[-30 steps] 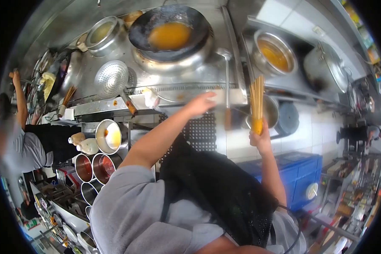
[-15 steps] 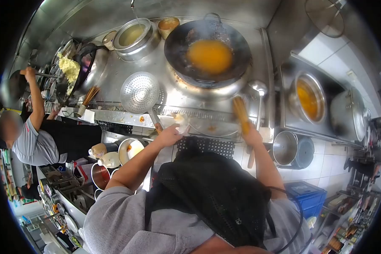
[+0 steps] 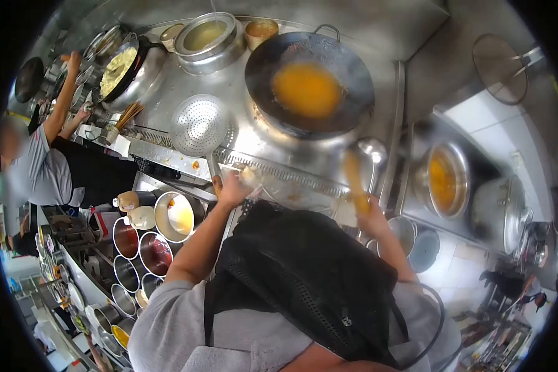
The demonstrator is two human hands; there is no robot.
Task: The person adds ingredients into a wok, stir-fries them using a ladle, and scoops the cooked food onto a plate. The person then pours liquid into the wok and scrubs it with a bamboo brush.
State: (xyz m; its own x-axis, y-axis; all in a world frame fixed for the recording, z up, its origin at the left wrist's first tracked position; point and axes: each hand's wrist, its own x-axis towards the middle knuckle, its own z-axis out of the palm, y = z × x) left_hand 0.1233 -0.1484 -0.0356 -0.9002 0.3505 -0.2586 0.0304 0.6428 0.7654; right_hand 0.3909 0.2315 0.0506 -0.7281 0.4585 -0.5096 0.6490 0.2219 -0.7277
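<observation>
My right hand point(image 3: 371, 219) is closed around a bamboo wok brush point(image 3: 354, 180), blurred, its bristle end pointing up over the stove's front edge. A crumpled whitish cloth point(image 3: 248, 176) is in my closed left hand point(image 3: 232, 190), beside the wooden handle of a large perforated strainer point(image 3: 198, 126). That strainer lies on the steel stove top. Beyond both hands, a black wok point(image 3: 263, 74) sits on the burner with orange liquid point(image 3: 307, 90) in it. A steel ladle point(image 3: 373, 150) rests to the right of the wok, partly behind the brush.
A lidless steel pot point(image 3: 208, 37) and a small tin point(image 3: 261, 31) stand behind. To the right is a steel bowl of orange liquid point(image 3: 443, 177) beside a large pot point(image 3: 507, 204). Several sauce containers point(image 3: 175, 217) stand at left. A co-worker point(image 3: 46, 164) works at another wok.
The whole view has shifted and tilted. My left hand with the cloth now sits closer to the strainer handle. The co-worker's pale yellow food, earlier heaped up, now lies flatter in the wok.
</observation>
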